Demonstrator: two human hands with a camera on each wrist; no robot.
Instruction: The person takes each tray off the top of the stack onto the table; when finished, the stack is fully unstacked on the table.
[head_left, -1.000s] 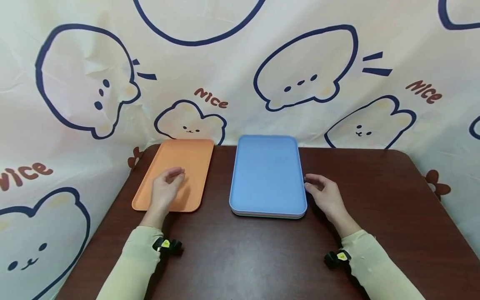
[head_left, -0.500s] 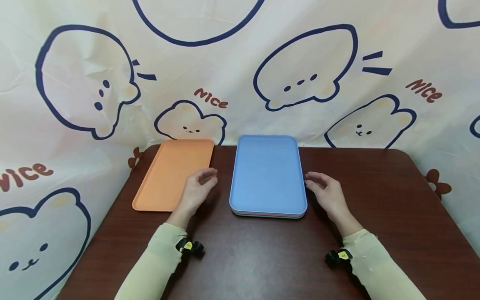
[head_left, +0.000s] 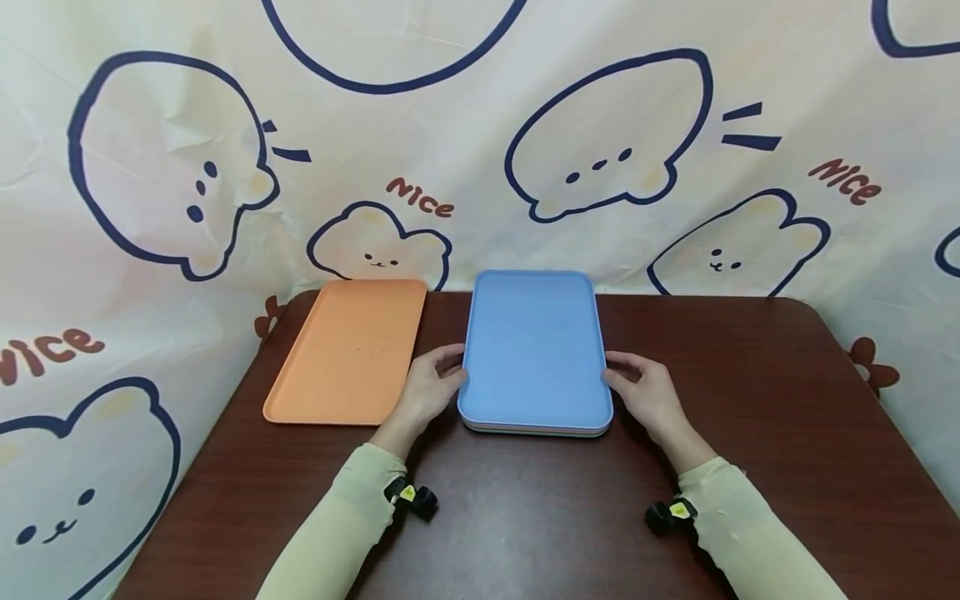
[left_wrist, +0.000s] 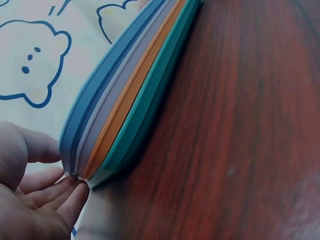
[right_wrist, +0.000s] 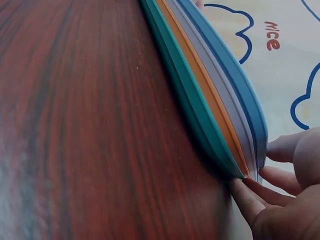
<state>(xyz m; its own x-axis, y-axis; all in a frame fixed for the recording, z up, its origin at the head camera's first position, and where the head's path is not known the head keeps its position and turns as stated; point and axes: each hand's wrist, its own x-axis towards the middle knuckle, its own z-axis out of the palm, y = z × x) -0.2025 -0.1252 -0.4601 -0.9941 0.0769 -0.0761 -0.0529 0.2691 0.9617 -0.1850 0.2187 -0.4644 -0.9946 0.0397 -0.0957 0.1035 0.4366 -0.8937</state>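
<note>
Touching smooth, round-cornered tray stack (head_left: 536, 350) | left fingers (left_wrist: 74, 204), right fingers (right_wrist: 248, 201): spread | wood-grained table (head_left: 517, 517)

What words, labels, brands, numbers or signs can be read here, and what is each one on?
"Nice": backdrop, head view, left of centre.
"Nice": backdrop, head view, right.
"ice", letter before it cut off: backdrop, head view, left edge.
"Nice": backdrop, right wrist view.
Yellow labels on the wrist cameras: too small to read.
Blue tray, orange tray: no text seen.
</note>
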